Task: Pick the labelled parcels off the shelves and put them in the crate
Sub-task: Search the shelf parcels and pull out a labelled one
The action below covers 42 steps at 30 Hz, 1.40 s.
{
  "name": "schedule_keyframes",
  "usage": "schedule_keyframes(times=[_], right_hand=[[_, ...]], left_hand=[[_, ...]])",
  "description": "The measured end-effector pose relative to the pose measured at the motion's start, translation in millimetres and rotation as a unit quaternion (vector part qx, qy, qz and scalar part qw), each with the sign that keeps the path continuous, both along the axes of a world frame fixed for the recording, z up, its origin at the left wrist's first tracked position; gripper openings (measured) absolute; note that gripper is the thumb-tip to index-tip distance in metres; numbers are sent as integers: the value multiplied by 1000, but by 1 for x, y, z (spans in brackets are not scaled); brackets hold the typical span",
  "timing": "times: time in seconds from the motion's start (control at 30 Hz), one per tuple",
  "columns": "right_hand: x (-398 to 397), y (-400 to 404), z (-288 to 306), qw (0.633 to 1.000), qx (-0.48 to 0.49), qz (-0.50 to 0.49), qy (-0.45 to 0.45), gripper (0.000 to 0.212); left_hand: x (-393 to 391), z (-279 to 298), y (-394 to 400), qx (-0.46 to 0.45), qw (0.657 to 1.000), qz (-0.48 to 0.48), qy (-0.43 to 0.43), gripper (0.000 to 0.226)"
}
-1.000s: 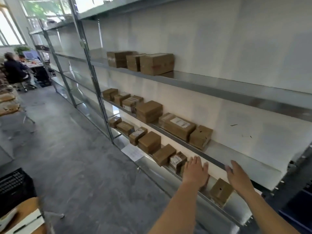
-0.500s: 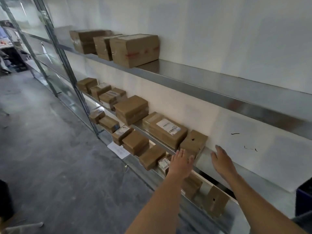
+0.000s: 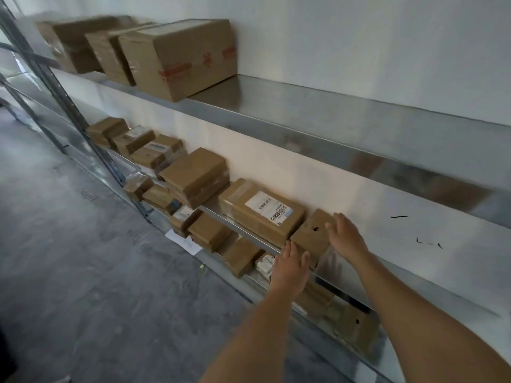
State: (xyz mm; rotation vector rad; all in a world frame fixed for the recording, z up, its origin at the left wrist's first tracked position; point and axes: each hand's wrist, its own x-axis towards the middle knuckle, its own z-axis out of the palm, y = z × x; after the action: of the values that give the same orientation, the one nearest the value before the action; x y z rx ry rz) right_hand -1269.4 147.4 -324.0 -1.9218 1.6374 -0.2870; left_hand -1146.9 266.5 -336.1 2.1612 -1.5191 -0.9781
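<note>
A small plain cardboard box point(image 3: 311, 236) with a dark hole in its face stands at the right end of the row on the middle shelf point(image 3: 414, 272). My left hand point(image 3: 290, 268) reaches its near left corner with straight fingers. My right hand point(image 3: 345, 236) is open at the box's right side. Left of it lies a flat parcel with a white barcode label point(image 3: 260, 214). More labelled and plain parcels run leftward along the middle and lower shelves. The crate is out of view.
Three large cartons point(image 3: 177, 56) stand on the top shelf point(image 3: 331, 117). A box with a hole point(image 3: 356, 326) and others sit on the lower shelf below my arms. A white paper sheet point(image 3: 184, 241) hangs off that shelf. Grey floor point(image 3: 83, 272) spreads left; metal uprights point(image 3: 69, 106) rise there.
I have stepped closer to the shelves and both hands have risen from the lower shelf to either side of the small box on the middle shelf.
</note>
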Motion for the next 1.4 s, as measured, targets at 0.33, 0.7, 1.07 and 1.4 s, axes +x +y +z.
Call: schedule_keyframes(times=[0.33, 0.7, 1.07, 1.4], right_hand=[[5, -19, -10, 998, 38, 19, 44, 58], [-13, 1, -5, 991, 82, -83, -68, 42], [-15, 34, 3, 954, 51, -191, -225, 30], [-14, 31, 35, 814, 209, -243, -484, 41]], left_hand=[[-5, -4, 0, 13, 998, 45, 47, 64], [-11, 8, 1, 0, 977, 106, 187, 68], [1, 35, -13, -99, 872, 342, 337, 29], [25, 67, -22, -98, 875, 314, 354, 39]])
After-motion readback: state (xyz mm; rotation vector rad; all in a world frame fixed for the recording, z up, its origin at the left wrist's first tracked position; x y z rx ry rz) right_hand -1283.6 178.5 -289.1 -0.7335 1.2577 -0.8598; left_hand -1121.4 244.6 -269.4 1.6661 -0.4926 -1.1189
